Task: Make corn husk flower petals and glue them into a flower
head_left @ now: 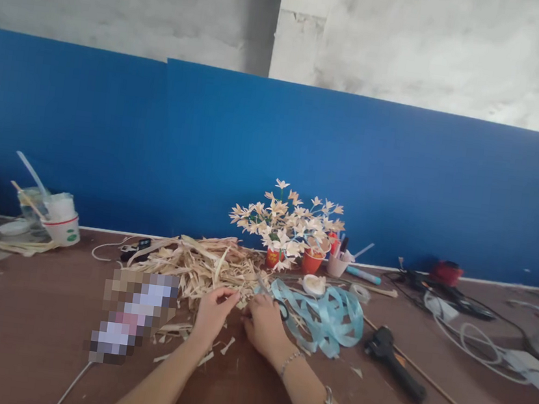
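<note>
My left hand rests at the near edge of a heap of pale dried leaf strips, its fingers curled and pinched on a strip. My right hand is closed beside it, gripping scissors whose dark handle shows by the fingers and whose blades point up toward the heap. Two bracelets circle my right wrist and forearm. Small cut scraps lie on the brown table around both hands.
Loose light-blue ribbon lies right of my hands, a black glue gun and thin stick beyond. Small pots of pale handmade flowers stand against the blue wall. Cups sit far left; cables and tape rolls far right.
</note>
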`<state>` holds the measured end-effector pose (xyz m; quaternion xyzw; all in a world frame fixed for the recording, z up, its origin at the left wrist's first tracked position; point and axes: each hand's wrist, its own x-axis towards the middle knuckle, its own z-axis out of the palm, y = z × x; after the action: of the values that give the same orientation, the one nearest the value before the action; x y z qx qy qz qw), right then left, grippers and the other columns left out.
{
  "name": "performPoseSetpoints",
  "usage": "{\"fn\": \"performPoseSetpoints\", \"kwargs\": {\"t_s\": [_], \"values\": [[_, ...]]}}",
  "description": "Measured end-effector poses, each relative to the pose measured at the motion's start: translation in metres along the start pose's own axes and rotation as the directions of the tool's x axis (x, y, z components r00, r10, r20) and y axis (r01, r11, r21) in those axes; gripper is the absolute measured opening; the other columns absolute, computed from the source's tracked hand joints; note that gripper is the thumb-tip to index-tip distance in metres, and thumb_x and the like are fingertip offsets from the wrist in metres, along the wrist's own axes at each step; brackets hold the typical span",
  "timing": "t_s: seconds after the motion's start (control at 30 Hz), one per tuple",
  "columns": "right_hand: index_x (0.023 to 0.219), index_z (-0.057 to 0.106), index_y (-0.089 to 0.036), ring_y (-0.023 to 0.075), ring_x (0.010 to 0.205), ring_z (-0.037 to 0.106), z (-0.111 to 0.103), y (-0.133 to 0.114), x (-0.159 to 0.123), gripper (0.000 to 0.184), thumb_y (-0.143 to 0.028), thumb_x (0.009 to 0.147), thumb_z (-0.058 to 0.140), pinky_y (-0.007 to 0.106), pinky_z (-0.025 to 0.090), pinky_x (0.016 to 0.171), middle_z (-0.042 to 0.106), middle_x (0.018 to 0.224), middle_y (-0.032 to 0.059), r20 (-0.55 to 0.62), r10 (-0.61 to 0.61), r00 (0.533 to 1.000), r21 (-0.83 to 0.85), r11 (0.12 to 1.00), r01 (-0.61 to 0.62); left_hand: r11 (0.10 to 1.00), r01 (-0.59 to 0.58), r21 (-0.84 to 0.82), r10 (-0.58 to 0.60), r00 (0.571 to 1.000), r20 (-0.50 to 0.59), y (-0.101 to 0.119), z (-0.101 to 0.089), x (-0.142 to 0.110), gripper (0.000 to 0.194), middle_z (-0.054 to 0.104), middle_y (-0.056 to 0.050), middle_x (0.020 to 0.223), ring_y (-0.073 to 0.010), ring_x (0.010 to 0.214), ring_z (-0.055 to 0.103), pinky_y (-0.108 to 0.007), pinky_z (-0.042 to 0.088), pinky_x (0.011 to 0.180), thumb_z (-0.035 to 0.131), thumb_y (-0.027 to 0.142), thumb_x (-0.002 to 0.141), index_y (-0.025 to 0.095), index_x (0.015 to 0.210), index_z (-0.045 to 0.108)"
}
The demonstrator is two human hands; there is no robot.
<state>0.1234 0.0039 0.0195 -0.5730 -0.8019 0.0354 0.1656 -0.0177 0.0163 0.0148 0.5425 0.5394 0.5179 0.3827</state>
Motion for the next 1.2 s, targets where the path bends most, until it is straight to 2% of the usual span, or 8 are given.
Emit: {"fn": "performPoseSetpoints", "kwargs": {"t_s": [0.13,0.23,0.33,0.43,0.5,0.57,0.9,1.2], "values": [[0.079,0.062,-0.018,0.022,0.094,0.049,0.006,0.003,0.0,0.013,-0.013,0.076,0.05,0.031,0.032,0.078,0.061,0.094,0.0076,-0.01,-0.004,1.0,0.101,0.995,0.005,1.0,0.013,-0.015,-0.013,1.0,0.007,0.0,0.001,0.0,0.026,0.058,0.0,0.054,-0.0126,0.05,0.047,-0.023,0.034,0.049,0.061,0.039,0.065,0.014,0.069,0.068],[0.075,0.059,-0.018,0.0198,0.084,0.051,0.008,0.008,0.003,0.011,-0.014,0.077,0.049,0.031,0.035,0.076,0.061,0.083,0.0054,-0.117,0.017,0.993,0.341,0.94,0.024,0.999,0.027,-0.038,-0.026,1.0,0.012,0.003,0.001,-0.002,0.024,0.055,0.002,0.052,-0.0118,0.049,0.045,-0.023,0.033,0.049,0.062,0.037,0.064,0.014,0.068,0.067],[0.074,0.056,-0.017,0.0159,0.068,0.052,0.005,0.013,0.007,0.008,-0.022,0.077,0.05,0.027,0.04,0.065,0.059,0.07,0.0016,-0.155,0.153,0.976,0.713,0.701,0.003,0.994,0.068,-0.089,-0.066,0.998,0.023,0.006,0.003,-0.005,0.022,0.051,0.004,0.048,-0.0103,0.046,0.042,-0.021,0.031,0.046,0.062,0.036,0.064,0.014,0.067,0.066],[0.082,0.058,-0.017,0.0137,0.059,0.052,0.0,0.015,0.006,0.017,-0.032,0.072,0.058,0.025,0.04,0.055,0.058,0.065,-0.0009,-0.057,0.281,0.958,0.917,0.393,-0.061,0.981,0.131,-0.14,-0.124,0.99,0.064,0.007,0.005,-0.007,0.022,0.045,0.006,0.043,-0.0083,0.042,0.037,-0.02,0.027,0.043,0.062,0.036,0.064,0.014,0.068,0.065],[0.081,0.06,-0.017,0.0135,0.055,0.053,-0.003,0.013,0.004,0.023,-0.036,0.067,0.064,0.024,0.04,0.051,0.059,0.062,-0.0014,0.01,0.323,0.946,0.956,0.275,-0.104,0.975,0.156,-0.16,-0.142,0.985,0.096,0.006,0.007,-0.008,0.021,0.043,0.007,0.041,-0.0074,0.04,0.034,-0.02,0.025,0.042,0.062,0.035,0.065,0.014,0.066,0.063],[0.074,0.059,-0.017,0.014,0.054,0.054,-0.005,0.011,0.002,0.025,-0.038,0.063,0.068,0.024,0.04,0.049,0.059,0.059,-0.0009,0.04,0.343,0.939,0.966,0.226,-0.124,0.972,0.164,-0.17,-0.146,0.983,0.115,0.005,0.009,-0.008,0.02,0.043,0.007,0.041,-0.0069,0.039,0.034,-0.02,0.025,0.042,0.062,0.034,0.065,0.014,0.065,0.063],[0.066,0.057,-0.018,0.0133,0.057,0.051,0.001,0.008,0.004,0.022,-0.036,0.063,0.068,0.025,0.041,0.054,0.057,0.06,-0.0015,-0.12,0.331,0.936,0.934,0.357,-0.007,0.973,0.181,-0.143,-0.157,0.973,0.168,0.006,0.012,-0.012,0.019,0.04,0.008,0.039,-0.0057,0.038,0.031,-0.02,0.021,0.042,0.059,0.033,0.067,0.015,0.061,0.059],[0.068,0.057,-0.017,0.0139,0.059,0.051,0.009,0.012,0.005,0.02,-0.035,0.066,0.065,0.025,0.041,0.058,0.057,0.063,-0.0012,-0.147,0.313,0.938,0.91,0.416,0.003,0.977,0.158,-0.144,-0.132,0.975,0.177,0.005,0.013,-0.013,0.019,0.04,0.008,0.039,-0.0059,0.038,0.031,-0.02,0.021,0.042,0.059,0.032,0.066,0.015,0.058,0.058]]}}
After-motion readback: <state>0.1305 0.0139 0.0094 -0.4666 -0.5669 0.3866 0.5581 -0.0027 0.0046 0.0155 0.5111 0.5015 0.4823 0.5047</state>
